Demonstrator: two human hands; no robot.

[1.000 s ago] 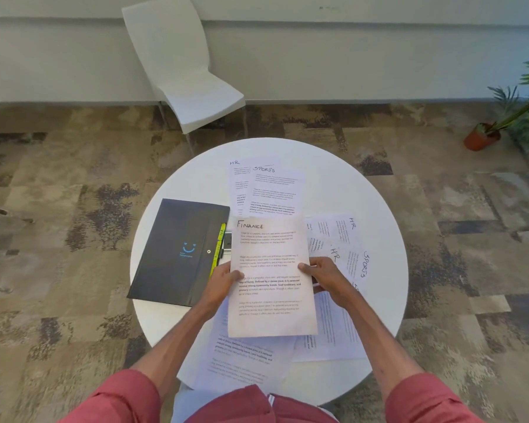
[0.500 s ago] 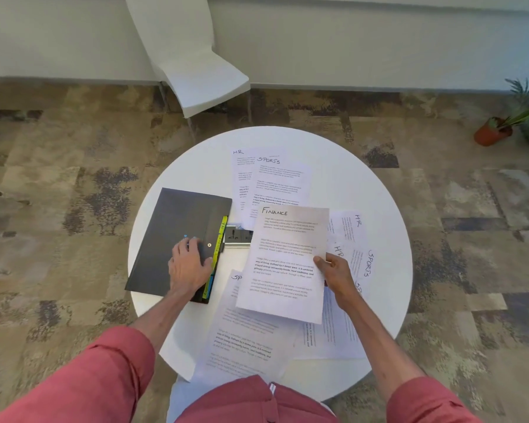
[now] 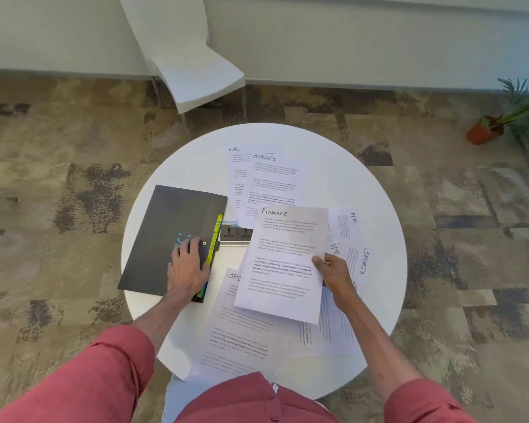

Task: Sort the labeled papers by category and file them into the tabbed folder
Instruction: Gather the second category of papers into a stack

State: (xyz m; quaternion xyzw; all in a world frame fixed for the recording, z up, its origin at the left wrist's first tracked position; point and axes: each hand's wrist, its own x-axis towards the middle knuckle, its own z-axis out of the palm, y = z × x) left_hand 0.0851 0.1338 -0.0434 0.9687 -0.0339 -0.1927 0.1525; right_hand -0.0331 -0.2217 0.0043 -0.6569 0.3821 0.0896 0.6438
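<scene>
2 hands held the FINANCE sheet [image 3: 284,261] 1 second ago; now only the right hand [image 3: 333,274] has it, thumb on top and fingers beneath, pinching its right edge. The sheet hangs tilted over the loose papers on the white round table [image 3: 348,184]. The left hand [image 3: 187,265] has let go and crossed to the dark tabbed folder [image 3: 162,233], where it lies flat with fingers spread, gripping nothing, just beside the snap button.

The folder lies closed at the left of the table. Yellow-green tabs [image 3: 217,227] stick out along its right edge, and what it holds cannot be seen.

At the far side lie 1 HR sheet [image 3: 235,166] and 1 SPORTS sheet [image 3: 277,181], overlapping. More HR and SPORTS pages [image 3: 353,239] sit to the right, and another page [image 3: 235,331] overhangs the near rim. 1 socket panel [image 3: 235,235] shows between folder and papers.
</scene>
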